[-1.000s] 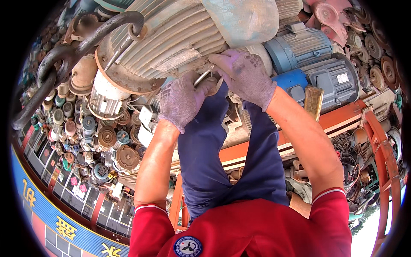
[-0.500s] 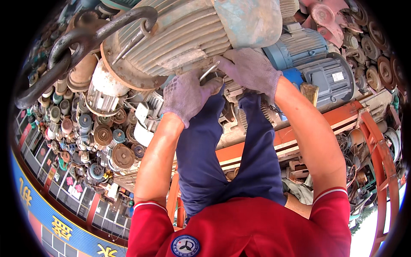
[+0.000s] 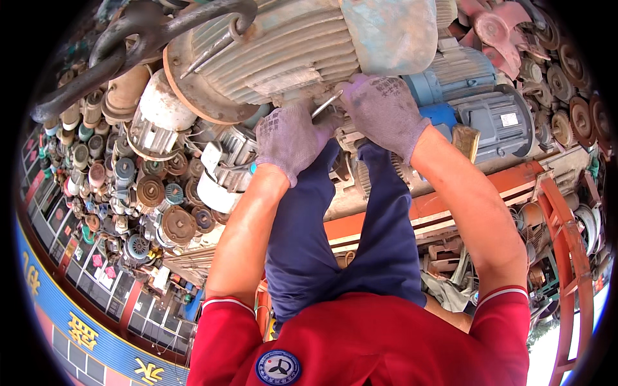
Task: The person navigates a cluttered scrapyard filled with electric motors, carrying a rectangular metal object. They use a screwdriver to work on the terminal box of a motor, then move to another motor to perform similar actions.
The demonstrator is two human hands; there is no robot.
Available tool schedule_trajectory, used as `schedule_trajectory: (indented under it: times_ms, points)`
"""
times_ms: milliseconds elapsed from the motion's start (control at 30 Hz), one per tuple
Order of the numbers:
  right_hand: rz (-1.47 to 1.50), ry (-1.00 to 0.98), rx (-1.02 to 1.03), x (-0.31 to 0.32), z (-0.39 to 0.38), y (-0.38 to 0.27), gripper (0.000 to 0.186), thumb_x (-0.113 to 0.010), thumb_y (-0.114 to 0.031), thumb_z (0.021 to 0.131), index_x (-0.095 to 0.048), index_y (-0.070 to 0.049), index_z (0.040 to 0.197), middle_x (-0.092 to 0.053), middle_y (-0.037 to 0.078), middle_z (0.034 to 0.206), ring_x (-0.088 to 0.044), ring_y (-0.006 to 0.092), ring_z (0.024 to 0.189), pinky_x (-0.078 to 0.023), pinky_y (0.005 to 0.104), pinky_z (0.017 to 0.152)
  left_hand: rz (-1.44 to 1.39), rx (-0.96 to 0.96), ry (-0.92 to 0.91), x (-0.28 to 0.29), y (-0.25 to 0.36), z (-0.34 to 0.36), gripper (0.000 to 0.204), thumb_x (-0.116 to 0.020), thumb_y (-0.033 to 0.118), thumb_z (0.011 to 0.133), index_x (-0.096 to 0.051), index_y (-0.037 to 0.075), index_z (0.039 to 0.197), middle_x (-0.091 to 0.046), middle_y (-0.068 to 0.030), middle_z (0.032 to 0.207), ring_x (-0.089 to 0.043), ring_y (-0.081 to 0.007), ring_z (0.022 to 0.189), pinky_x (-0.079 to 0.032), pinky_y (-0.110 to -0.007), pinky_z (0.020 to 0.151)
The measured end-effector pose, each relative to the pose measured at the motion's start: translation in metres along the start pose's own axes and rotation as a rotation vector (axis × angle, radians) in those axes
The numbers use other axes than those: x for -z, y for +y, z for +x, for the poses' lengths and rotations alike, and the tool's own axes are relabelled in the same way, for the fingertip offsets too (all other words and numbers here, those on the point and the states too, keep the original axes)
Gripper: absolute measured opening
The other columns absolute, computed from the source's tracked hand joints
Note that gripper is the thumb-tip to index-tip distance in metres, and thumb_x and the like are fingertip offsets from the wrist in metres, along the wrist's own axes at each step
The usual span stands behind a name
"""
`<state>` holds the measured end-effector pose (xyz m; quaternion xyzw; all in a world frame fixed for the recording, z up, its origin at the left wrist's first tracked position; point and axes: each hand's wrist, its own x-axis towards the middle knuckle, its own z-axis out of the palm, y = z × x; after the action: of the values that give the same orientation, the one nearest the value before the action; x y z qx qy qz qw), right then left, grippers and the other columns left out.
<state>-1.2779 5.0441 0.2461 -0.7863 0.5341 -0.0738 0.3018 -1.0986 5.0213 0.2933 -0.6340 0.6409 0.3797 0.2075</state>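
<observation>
A large finned electric motor (image 3: 290, 48), worn and grey-beige with a rusty flange, lies in front of me. My left hand (image 3: 293, 138), in a dirty purple-grey glove, is closed around a screwdriver (image 3: 327, 103). Its bare metal shaft points up and right, and a light blue end shows beside my wrist. My right hand (image 3: 384, 114), gloved alike, has its fingers curled at the motor's lower edge, close to the shaft's tip. Whatever those fingers grip is hidden behind the glove.
A heavy chain with a hook (image 3: 148, 45) hangs at upper left. Blue and grey motors (image 3: 496, 122) lie to the right near a pink fan (image 3: 490, 29). An orange steel beam (image 3: 444, 196) runs below. Several old motor parts (image 3: 154, 193) are heaped at left.
The view has shifted, so the motor and chain appear farther right. My right hand has turned slightly, showing more of its back. The screwdriver stays in my left hand.
</observation>
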Motion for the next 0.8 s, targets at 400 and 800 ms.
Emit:
schedule_trajectory:
  times_ms: [400, 800]
  points:
    - [0.488, 0.415, -0.213, -0.053, -0.022, -0.011, 0.020, -0.066, -0.013, 0.094, -0.068, -0.006, 0.112, -0.071, 0.018, 0.100, -0.067, 0.0406, 0.098, -0.055, 0.0482, 0.081, 0.012, 0.055, 0.027, -0.010, 0.005, -0.002, 0.055, -0.066, 0.054, 0.091, -0.073, 0.005, 0.114, -0.076, -0.0249, 0.098, -0.073, -0.0407, 0.101, -0.055, -0.050, 0.091]
    - [1.564, -0.566, -0.751, -0.013, 0.019, -0.001, 0.029, -0.058, -0.027, 0.104, -0.069, 0.000, 0.102, -0.073, 0.011, 0.081, -0.064, 0.0108, 0.064, -0.049, 0.0246, 0.052, -0.025, 0.100, 0.064, -0.014, -0.025, -0.003, 0.048, -0.068, 0.047, 0.091, -0.074, 0.007, 0.116, -0.075, -0.0247, 0.100, -0.072, -0.0413, 0.104, -0.055, -0.051, 0.093]
